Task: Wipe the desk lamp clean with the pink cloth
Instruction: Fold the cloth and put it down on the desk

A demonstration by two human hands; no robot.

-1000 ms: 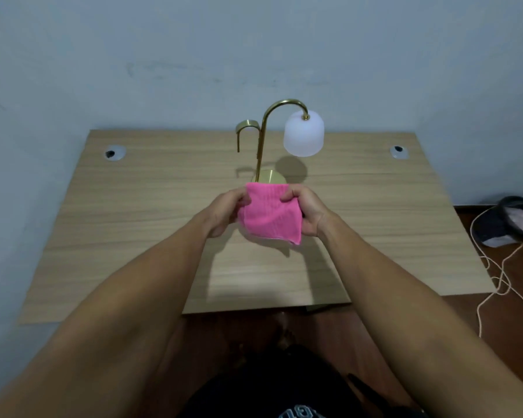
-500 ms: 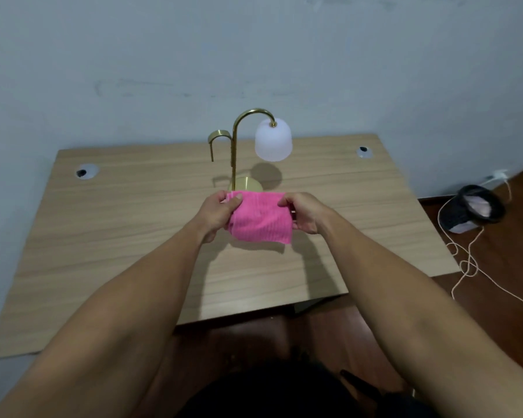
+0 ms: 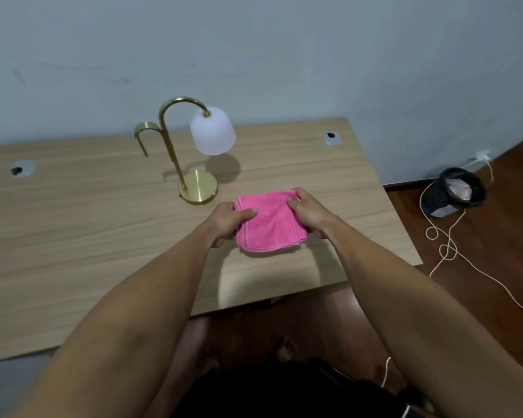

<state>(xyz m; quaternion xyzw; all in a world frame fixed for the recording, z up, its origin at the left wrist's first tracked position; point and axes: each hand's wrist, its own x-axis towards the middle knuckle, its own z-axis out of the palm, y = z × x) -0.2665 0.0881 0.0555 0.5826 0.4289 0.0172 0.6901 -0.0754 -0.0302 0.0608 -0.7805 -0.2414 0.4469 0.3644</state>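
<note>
Both hands [image 3: 307,217] pinching the folded pink cloth [image 3: 269,226] just above the surface, desk lamp [image 3: 191,149] near the far edge, untouched, likely to tip if the shade [image 3: 212,132] is wiped without steadying the base [image 3: 198,187]

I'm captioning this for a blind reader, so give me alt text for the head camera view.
Both hands, left hand and right hand, hold a folded pink cloth above a wooden desk, beside a brass desk lamp with a white shade. A black bin and a cord lie on the floor.
</note>
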